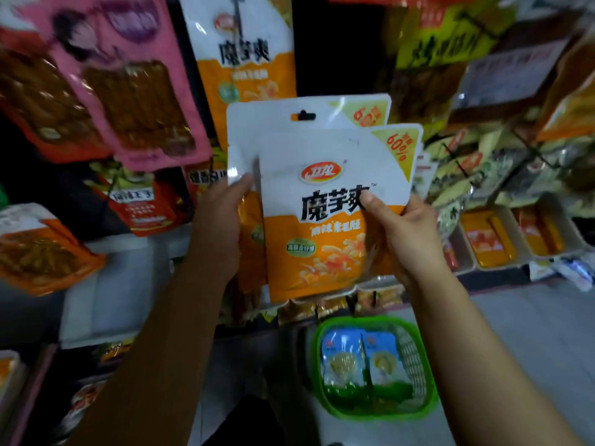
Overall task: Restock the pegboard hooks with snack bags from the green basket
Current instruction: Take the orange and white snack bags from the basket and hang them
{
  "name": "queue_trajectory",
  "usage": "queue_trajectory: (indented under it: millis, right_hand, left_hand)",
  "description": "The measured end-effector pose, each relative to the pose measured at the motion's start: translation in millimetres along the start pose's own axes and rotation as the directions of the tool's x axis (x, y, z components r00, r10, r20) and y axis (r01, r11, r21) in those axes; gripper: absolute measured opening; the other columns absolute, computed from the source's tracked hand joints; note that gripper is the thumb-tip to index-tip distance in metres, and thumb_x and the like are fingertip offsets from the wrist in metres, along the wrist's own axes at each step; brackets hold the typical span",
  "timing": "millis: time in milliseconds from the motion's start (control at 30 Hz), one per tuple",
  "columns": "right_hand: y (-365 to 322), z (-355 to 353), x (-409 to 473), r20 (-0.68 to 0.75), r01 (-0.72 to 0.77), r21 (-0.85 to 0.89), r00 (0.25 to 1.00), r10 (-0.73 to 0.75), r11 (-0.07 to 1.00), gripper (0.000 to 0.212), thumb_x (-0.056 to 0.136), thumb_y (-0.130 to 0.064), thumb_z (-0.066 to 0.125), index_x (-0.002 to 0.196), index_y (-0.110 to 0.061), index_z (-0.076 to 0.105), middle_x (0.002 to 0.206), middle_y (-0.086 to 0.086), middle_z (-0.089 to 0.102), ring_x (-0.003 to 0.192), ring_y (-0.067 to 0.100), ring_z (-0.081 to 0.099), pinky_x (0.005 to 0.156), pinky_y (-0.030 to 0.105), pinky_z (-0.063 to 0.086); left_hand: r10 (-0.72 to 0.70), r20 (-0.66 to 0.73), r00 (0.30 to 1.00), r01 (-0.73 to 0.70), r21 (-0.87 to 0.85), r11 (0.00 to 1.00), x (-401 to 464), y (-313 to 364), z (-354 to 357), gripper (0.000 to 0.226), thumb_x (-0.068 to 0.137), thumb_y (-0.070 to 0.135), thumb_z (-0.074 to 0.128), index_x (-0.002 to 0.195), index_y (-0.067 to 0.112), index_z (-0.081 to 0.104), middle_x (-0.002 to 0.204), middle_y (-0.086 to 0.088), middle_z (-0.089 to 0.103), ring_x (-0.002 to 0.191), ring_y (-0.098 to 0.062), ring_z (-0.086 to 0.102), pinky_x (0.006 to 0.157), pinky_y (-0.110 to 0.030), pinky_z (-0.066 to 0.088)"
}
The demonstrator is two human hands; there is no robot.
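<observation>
Up at the left, a pink packet [128, 85] with a clear window showing brown strips hangs blurred and tilted. Below it sits a red packet [141, 207] with green vegetables printed on top. At the far left, an orange packet [42, 252] leans out at an angle. Over on the right, white shelf trays [515, 239] hold orange-wrapped sticks side by side. Upper right, a yellow packet [441, 43] with black lettering hangs, too blurred to read.
</observation>
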State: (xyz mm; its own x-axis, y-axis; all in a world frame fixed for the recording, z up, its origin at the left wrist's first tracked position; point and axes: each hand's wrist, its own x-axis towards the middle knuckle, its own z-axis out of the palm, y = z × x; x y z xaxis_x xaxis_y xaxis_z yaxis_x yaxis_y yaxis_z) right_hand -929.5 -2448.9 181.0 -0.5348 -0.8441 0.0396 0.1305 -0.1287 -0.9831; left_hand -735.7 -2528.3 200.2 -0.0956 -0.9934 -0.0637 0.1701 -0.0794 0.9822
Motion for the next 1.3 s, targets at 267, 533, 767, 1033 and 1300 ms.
queue_trajectory:
  millis: [267,533,767,1033,1300]
  right_hand:
    - [-29.8,35.9,18.5,0.083,-0.042,0.038,0.996,0.039,0.998,0.007,0.086,-0.010,0.066,0.091,-0.014,0.068,0.074,-0.004,0.076,0.064,0.011,0.072,0.050,0.018,0.053]
    - [-38.9,46.7,35.6,0.020,0.099,-0.136,0.995,-0.097,0.986,0.006,0.080,-0.021,0.072,0.082,-0.016,0.071,0.066,-0.008,0.074,0.052,0.005,0.067,0.042,0.014,0.047]
    - [-33.4,66.4,53.8,-0.008,0.135,-0.186,0.990,-0.139,0.973,0.003,0.081,-0.018,0.072,0.080,-0.016,0.070,0.070,-0.010,0.075,0.056,0.004,0.068,0.046,0.014,0.049]
    - [-19.4,74.1,65.6,-0.056,0.127,-0.205,0.988,-0.141,0.970,0.005,0.079,-0.022,0.073,0.076,-0.022,0.069,0.070,-0.014,0.074,0.061,0.004,0.070,0.048,0.014,0.050]
    - [-8.5,81.9,77.8,-0.086,0.039,-0.199,0.995,-0.057,0.979,0.008,0.082,-0.022,0.072,0.076,-0.024,0.067,0.068,-0.015,0.074,0.064,0.006,0.071,0.058,0.026,0.053]
  left_hand:
    - [0.205,0.253,0.945,-0.218,0.023,0.976,23.9,63.7,-15.7,0.019,0.084,0.037,0.061,0.098,0.032,0.073,0.108,0.004,0.072,0.102,-0.017,0.068,0.082,-0.031,0.056]
    - [0.177,0.136,0.975,-0.160,-0.129,0.979,50.4,82.2,-8.1,0.032,0.080,0.029,0.062,0.108,0.014,0.069,0.107,-0.007,0.072,0.099,-0.024,0.069,0.091,-0.046,0.052]
    - [0.177,0.023,0.984,-0.173,-0.120,0.978,79.9,79.2,-10.0,0.014,0.090,0.023,0.060,0.089,0.021,0.073,0.093,0.001,0.076,0.088,-0.019,0.072,0.079,-0.037,0.056]
    - [0.168,0.026,0.985,-0.166,-0.063,0.984,98.6,73.7,-11.7,0.017,0.090,0.026,0.061,0.080,0.026,0.074,0.086,0.005,0.076,0.081,-0.014,0.073,0.062,-0.025,0.057]
    - [0.090,0.169,0.982,-0.093,0.009,0.996,111.2,76.8,-20.3,0.022,0.091,0.030,0.057,0.104,0.018,0.071,0.102,0.001,0.074,0.096,-0.018,0.070,0.090,-0.040,0.053]
